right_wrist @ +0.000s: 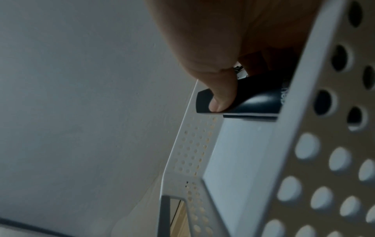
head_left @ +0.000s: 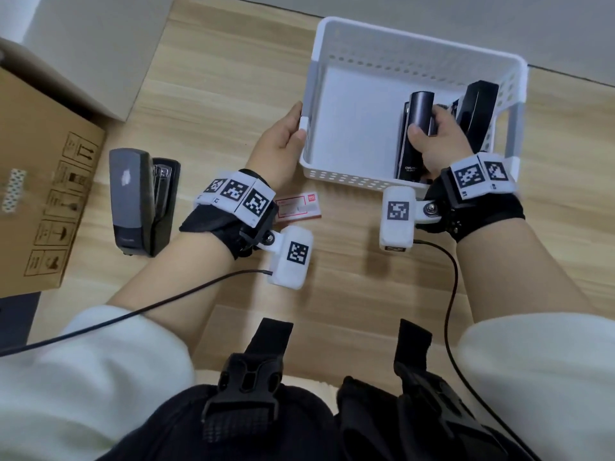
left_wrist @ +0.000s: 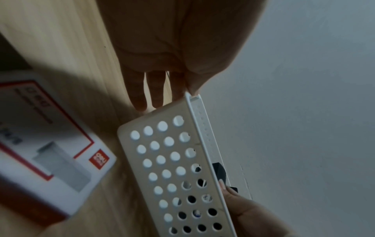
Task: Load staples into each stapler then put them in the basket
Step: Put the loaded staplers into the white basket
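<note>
A white perforated basket [head_left: 416, 38] stands on the wooden floor at the upper right. My left hand [head_left: 297, 123] holds its left rim, thumb on the edge and fingers [left_wrist: 156, 93] straight along the outer wall [left_wrist: 154, 168]. Inside the basket my right hand [head_left: 429, 126] grips a dark stapler [head_left: 414, 148], with the thumb [right_wrist: 220, 96] pressed on its top [right_wrist: 257, 102]. A second black stapler [head_left: 476, 108] leans against the basket's right wall. A grey stapler [head_left: 136, 201] lies on the floor to the left.
A red and white staple box [head_left: 298, 207] lies on the floor just below the basket's front left corner, large in the left wrist view [left_wrist: 40, 144]. A cardboard box [head_left: 40, 181] fills the left edge. Cables trail from both wrist cameras.
</note>
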Demonstrator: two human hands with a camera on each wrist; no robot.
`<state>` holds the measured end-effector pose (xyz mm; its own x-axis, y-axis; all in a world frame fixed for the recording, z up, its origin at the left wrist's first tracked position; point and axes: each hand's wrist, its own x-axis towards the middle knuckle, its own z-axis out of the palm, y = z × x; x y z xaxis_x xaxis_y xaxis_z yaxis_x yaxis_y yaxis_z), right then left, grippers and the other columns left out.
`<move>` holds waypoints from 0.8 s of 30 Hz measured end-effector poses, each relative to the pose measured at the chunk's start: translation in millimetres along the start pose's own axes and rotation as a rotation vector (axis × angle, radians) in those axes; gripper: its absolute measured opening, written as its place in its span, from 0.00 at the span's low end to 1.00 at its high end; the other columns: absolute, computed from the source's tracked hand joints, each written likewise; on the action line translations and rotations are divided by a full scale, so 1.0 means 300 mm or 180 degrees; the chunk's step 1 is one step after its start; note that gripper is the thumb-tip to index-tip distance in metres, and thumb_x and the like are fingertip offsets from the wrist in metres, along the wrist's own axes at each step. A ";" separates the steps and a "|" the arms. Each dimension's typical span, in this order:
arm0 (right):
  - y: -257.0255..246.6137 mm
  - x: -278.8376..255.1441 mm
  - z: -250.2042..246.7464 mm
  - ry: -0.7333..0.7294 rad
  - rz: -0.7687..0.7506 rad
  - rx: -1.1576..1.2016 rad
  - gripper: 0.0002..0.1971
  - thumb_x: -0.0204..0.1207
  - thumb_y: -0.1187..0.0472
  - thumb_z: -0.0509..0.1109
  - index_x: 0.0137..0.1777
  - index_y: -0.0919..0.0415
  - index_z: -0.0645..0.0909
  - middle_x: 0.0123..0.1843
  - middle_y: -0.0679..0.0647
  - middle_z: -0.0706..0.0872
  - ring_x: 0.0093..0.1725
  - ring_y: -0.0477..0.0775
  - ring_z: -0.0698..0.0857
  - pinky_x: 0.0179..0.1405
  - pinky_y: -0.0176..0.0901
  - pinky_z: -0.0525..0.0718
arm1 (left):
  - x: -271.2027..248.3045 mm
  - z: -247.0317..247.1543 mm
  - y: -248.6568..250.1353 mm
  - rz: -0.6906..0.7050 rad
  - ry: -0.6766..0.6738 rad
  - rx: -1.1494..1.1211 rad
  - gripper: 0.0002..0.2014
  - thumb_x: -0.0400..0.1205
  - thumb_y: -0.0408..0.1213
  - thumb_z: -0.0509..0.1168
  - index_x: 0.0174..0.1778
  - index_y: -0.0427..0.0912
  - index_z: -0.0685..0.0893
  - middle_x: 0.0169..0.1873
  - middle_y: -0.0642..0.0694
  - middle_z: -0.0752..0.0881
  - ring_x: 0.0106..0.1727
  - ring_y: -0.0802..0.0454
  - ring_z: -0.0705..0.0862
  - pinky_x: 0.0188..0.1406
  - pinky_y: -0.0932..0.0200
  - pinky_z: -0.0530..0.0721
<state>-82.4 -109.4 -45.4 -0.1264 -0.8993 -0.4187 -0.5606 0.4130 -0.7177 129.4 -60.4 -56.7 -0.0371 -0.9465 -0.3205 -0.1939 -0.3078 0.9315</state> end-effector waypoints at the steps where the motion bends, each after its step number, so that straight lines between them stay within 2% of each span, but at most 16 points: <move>1: 0.003 0.004 0.001 -0.0003 0.0027 -0.0128 0.23 0.81 0.59 0.60 0.76 0.58 0.64 0.70 0.56 0.78 0.66 0.57 0.79 0.63 0.39 0.74 | 0.000 0.001 -0.002 -0.0007 -0.0017 -0.0049 0.31 0.76 0.38 0.50 0.78 0.39 0.60 0.77 0.43 0.68 0.79 0.48 0.65 0.80 0.42 0.62; 3: 0.006 0.009 0.004 0.0001 0.0071 -0.0398 0.23 0.82 0.57 0.59 0.76 0.56 0.64 0.69 0.56 0.78 0.64 0.57 0.79 0.50 0.32 0.70 | 0.000 0.002 -0.007 -0.0042 -0.0015 -0.0081 0.31 0.76 0.38 0.50 0.78 0.41 0.61 0.77 0.43 0.69 0.78 0.48 0.66 0.79 0.41 0.64; 5: 0.002 0.010 0.008 0.0057 0.0123 -0.0672 0.22 0.82 0.55 0.59 0.75 0.56 0.65 0.68 0.58 0.79 0.63 0.59 0.80 0.45 0.33 0.68 | 0.000 0.002 -0.009 -0.0078 0.0010 -0.0063 0.31 0.76 0.40 0.51 0.79 0.41 0.60 0.77 0.44 0.68 0.79 0.48 0.66 0.79 0.41 0.64; 9: -0.014 0.017 0.021 0.0108 0.0299 -0.1156 0.23 0.82 0.52 0.58 0.73 0.61 0.67 0.67 0.65 0.78 0.62 0.66 0.80 0.49 0.44 0.73 | 0.000 0.001 -0.007 -0.0100 0.0056 -0.0067 0.30 0.77 0.39 0.51 0.79 0.40 0.60 0.78 0.44 0.66 0.79 0.49 0.64 0.80 0.43 0.63; 15: -0.038 0.019 0.028 0.0189 0.0415 -0.1624 0.20 0.84 0.55 0.56 0.67 0.71 0.68 0.66 0.69 0.78 0.64 0.67 0.79 0.47 0.47 0.71 | -0.002 0.002 0.001 -0.0029 0.0026 -0.0059 0.30 0.78 0.37 0.50 0.79 0.38 0.58 0.79 0.42 0.65 0.80 0.49 0.63 0.81 0.45 0.61; 19: -0.047 -0.001 0.003 0.0226 0.0556 -0.1647 0.20 0.84 0.59 0.55 0.71 0.70 0.64 0.68 0.69 0.76 0.65 0.68 0.78 0.57 0.55 0.77 | -0.005 0.003 0.003 -0.0111 0.0033 0.0023 0.26 0.83 0.32 0.50 0.79 0.39 0.58 0.79 0.43 0.65 0.79 0.48 0.64 0.80 0.43 0.62; 21: -0.055 -0.029 -0.009 0.0235 0.0428 -0.1578 0.23 0.82 0.62 0.57 0.75 0.67 0.60 0.68 0.68 0.76 0.66 0.68 0.78 0.59 0.54 0.77 | -0.017 0.008 0.019 -0.0176 0.0134 -0.0037 0.25 0.83 0.31 0.51 0.79 0.39 0.59 0.78 0.43 0.66 0.79 0.47 0.66 0.79 0.43 0.64; 24: -0.090 -0.100 -0.004 0.0310 -0.0155 -0.1298 0.26 0.80 0.64 0.59 0.78 0.63 0.58 0.72 0.64 0.74 0.71 0.63 0.74 0.65 0.48 0.72 | -0.054 0.007 0.050 -0.0285 0.0468 -0.0278 0.25 0.84 0.26 0.52 0.78 0.35 0.57 0.77 0.39 0.66 0.78 0.49 0.66 0.78 0.49 0.66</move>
<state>-64.6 -93.8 -12.8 -0.1574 -0.9339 -0.3211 -0.8434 0.2963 -0.4481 124.9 -49.5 -38.0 0.1213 -0.9169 -0.3803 -0.1041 -0.3927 0.9137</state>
